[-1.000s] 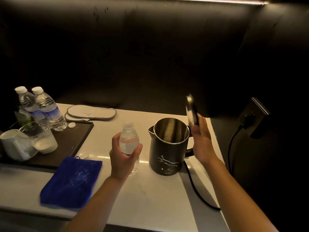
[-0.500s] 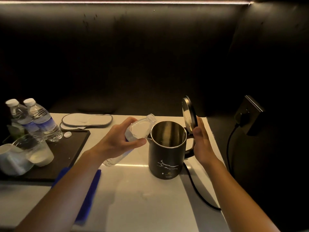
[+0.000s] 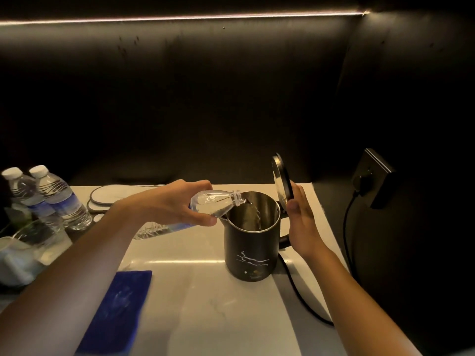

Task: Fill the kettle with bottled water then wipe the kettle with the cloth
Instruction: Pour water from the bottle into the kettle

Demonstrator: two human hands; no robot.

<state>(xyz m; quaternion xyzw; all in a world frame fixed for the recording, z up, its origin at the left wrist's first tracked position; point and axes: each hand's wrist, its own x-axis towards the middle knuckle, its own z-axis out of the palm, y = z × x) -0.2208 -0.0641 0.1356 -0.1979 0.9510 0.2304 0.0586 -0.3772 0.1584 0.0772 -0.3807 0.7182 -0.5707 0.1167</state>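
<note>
A dark kettle (image 3: 250,255) stands upright on the white counter, its hinged lid (image 3: 280,182) raised. My right hand (image 3: 300,219) rests against the lid's outer side and holds it up, beside the handle. My left hand (image 3: 174,204) grips an uncapped clear water bottle (image 3: 213,204), tipped with its neck over the kettle's rim. A thin stream of water runs into the kettle. A blue cloth (image 3: 115,312) lies flat at the counter's near left, partly hidden under my left forearm.
Two capped water bottles (image 3: 51,199) stand at the far left by a dark tray (image 3: 79,231) with glassware and a white cup (image 3: 15,263). A black cord (image 3: 300,296) trails from the kettle. A wall socket (image 3: 372,178) with a plug sits to the right.
My left hand lifted the bottle off the counter, tilted it and brought its neck over the kettle's rim; water now pours. My right hand stays on the raised lid.
</note>
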